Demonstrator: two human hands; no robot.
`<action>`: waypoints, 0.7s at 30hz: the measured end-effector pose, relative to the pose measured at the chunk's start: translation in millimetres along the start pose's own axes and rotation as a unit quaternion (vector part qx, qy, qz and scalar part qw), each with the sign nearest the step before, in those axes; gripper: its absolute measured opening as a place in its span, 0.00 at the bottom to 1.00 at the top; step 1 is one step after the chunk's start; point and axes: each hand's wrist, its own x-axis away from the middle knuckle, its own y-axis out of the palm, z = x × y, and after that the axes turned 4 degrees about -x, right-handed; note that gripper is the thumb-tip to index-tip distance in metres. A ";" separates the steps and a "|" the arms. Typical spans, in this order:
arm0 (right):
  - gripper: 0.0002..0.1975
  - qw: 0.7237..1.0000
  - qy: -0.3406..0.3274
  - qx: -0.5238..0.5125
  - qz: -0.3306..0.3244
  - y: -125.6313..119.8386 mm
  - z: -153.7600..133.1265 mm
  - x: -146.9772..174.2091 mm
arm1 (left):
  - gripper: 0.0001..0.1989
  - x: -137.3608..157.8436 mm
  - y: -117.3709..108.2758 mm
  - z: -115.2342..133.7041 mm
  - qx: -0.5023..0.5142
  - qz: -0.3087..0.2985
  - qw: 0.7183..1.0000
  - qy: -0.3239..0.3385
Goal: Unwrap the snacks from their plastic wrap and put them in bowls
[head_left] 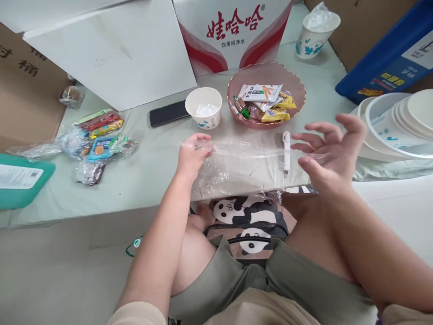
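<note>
A clear plastic bag [233, 169] is stretched across the table's front edge. My left hand [194, 155] is closed on its upper left edge, pinching it between thumb and fingers. Spread wide at the other end is my right hand [334, 153], palm turned inward; the film reaches its thumb and palm, but the fingers do not close on it. A slim white tool like a utility knife [286, 153] lies beside the right fingertips. Behind the bag stand a patterned paper cup [204, 108] with clear plastic inside and a pink ribbed bowl [299, 97] of wrapped snacks.
Wrapped snacks [101, 144] and a dark phone [169, 113] lie to the left. White buckets with stacked paper cups [392, 124] and a blue container [382, 58] stand right. Another cup [314, 38] and a white-red carton [233, 43] are at the back.
</note>
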 end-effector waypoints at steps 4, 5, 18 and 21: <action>0.34 0.986 0.135 -0.008 -0.101 4.8 13.0 -1.5 | 0.08 0.1 -0.2 14.0 0.117 0.015 0.993 -0.025; 0.28 0.981 0.159 0.005 -0.109 7.6 15.6 -2.3 | 0.09 0.1 -1.4 15.7 0.129 0.009 0.991 -0.036; 0.18 0.972 0.224 -0.076 -0.001 8.8 4.7 -9.7 | 0.20 -1.3 -29.0 11.0 0.023 -0.129 0.989 -0.065; 0.16 0.970 0.221 -0.100 0.009 8.2 10.4 -9.4 | 0.20 -0.5 -31.6 11.3 0.021 -0.175 0.981 -0.085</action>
